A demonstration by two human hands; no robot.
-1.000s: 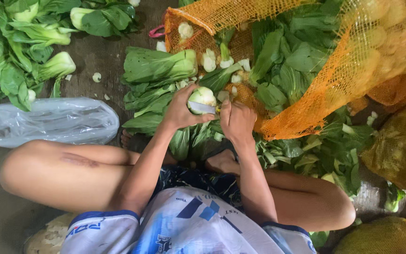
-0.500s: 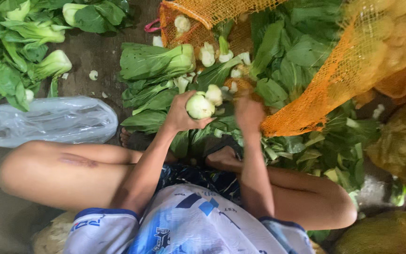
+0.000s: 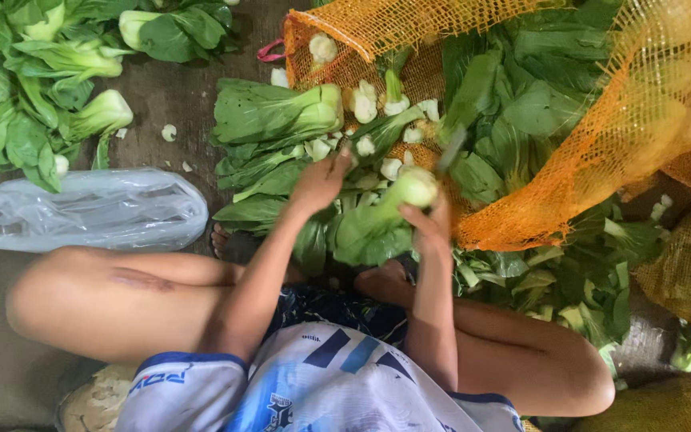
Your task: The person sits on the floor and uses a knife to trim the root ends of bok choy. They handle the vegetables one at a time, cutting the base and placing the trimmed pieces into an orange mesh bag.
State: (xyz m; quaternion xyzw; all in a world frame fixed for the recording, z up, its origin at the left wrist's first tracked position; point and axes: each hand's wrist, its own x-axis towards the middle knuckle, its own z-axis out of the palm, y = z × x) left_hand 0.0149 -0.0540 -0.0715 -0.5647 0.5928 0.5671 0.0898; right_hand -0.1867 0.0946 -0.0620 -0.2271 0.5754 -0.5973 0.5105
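The bok choy head (image 3: 389,210) sits gripped in the right hand (image 3: 429,224), pale base up by the fingertips, leaves drooping below the palm. A knife blade (image 3: 451,150) sticks up just past those same fingers. The left hand (image 3: 320,182) hovers open, holding nothing, fingers spread above the trimmed bok choy pile (image 3: 277,136). Beyond both hands lies the orange mesh sack (image 3: 521,216); further left, a clear plastic bag (image 3: 89,210).

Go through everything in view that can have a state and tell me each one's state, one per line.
Orange mesh sack: open, leafy greens spilling out.
Green bok choy head with pale base: held in right hand, base up.
Left hand: open, empty, above the greens pile.
Clear plastic bag: crumpled, lying flat on ground.
Trimmed bok choy pile: loose on ground, far left.
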